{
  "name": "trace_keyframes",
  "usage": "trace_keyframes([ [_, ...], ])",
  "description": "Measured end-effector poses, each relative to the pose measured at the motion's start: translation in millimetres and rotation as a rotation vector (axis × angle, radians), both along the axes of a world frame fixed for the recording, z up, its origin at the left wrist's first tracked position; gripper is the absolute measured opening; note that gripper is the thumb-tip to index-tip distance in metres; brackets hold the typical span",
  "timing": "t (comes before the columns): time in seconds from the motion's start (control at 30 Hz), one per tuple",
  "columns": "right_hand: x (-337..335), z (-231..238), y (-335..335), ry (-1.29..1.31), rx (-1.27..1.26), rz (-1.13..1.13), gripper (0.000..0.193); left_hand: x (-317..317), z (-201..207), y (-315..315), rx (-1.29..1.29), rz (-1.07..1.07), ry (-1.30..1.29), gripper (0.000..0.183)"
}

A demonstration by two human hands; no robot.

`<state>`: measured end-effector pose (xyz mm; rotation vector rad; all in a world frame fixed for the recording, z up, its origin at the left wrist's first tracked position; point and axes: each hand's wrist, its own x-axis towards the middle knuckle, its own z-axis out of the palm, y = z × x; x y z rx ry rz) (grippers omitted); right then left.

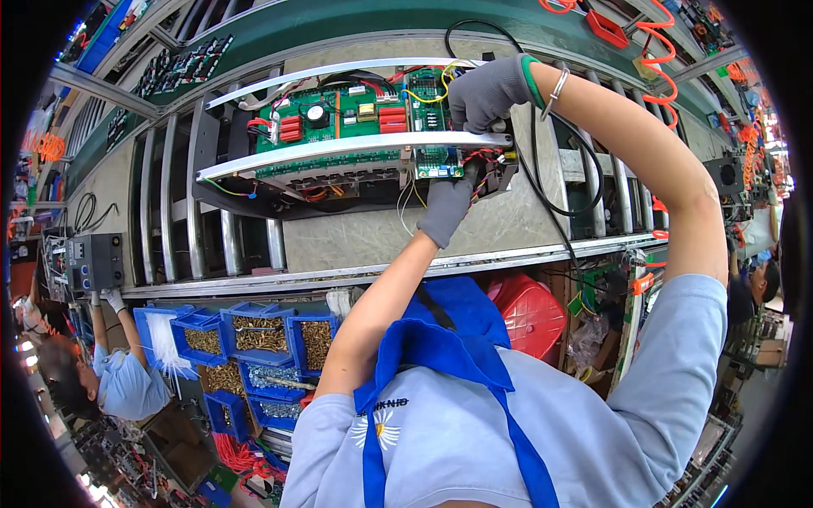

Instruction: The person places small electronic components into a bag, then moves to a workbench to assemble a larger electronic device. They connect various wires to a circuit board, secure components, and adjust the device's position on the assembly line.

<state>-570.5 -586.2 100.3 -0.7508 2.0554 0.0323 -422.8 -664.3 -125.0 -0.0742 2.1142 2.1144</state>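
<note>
At right end of open electronics chassis (322, 151): gloved right hand (489, 93) curled over top, gloved left hand (446, 210) at near side. Whether either grasps anything, cannot tell.

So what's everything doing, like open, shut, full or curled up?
Machine: open on top, green boards showing
Left hand: gloved, at the machine's near side, can't tell if gripping
Right hand: gloved, at the machine's right end, can't tell if gripping
Black cable: looped
Orange hose: coiled
Blue bin: open, holding brass-coloured parts
</note>
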Motion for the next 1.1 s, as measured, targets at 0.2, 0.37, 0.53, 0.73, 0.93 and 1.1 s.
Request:
trace_keyframes([
  [0.2, 33, 18, -6, 0.588, 0.009, 0.016, 0.021, 21, 60, -35, -0.037, -0.135, -0.096, 0.036],
  [0.37, 51, 9, 7, 0.897, -0.108, 0.021, 0.016, 70, 72, -70, -0.029, -0.055, -0.081, 0.028],
  [0.53, 78, 8, 27, 0.853, -0.454, -0.389, 0.027, 87, 106, -97, -0.403, -0.014, 0.496, 0.025],
  [0.73, 94, -8, 44, 0.408, -0.969, -0.784, 0.028, 42, 176, -101, -0.543, 0.063, 0.81, 0.021],
  [0.93, 101, 0, 47, 0.347, -1.073, -0.718, 0.028, -14, 203, -93, -0.379, 0.11, 0.655, 0.026],
  [1.1, 111, 10, 41, 0.363, -1.029, -0.743, 0.03, -38, 221, -96, -0.295, -0.137, 0.462, 0.023],
])
